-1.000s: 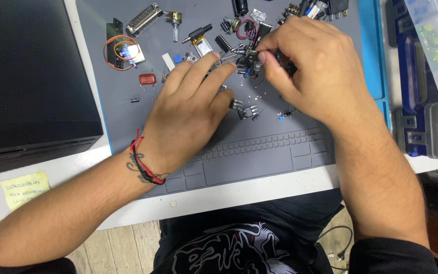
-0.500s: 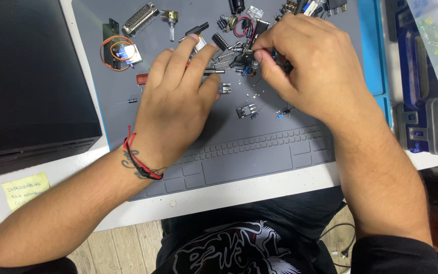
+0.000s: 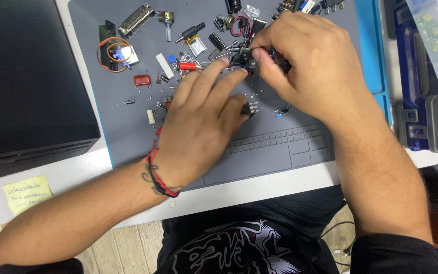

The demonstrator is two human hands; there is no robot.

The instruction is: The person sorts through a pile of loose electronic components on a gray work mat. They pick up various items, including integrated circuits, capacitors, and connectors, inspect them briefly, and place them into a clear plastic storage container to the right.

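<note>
My right hand [image 3: 307,63] is over the far middle of the grey work mat [image 3: 275,155], thumb and forefinger pinched on a small dark electronic part [image 3: 243,56] in a pile of loose components. My left hand [image 3: 204,122] lies flat over the mat with fingers spread. Its fingertips reach that same pile, just left of the pinched part. Its thumb rests beside a black transistor [image 3: 250,107]. A red and black cord bracelet [image 3: 158,175] is on the left wrist. What lies under either palm is hidden.
Scattered on the mat: a metal multi-pin connector [image 3: 137,20], a potentiometer [image 3: 167,21], a small servo with orange wire [image 3: 115,52], a reddish-brown capacitor [image 3: 142,80]. A dark case [image 3: 26,76] and yellow sticky note [image 3: 26,194] lie left; a blue tool case [image 3: 411,76] right.
My left hand has slid right and toward me, uncovering the reddish-brown capacitor and small parts; its fingertips now meet the right hand's pinch. The right hand has barely moved.
</note>
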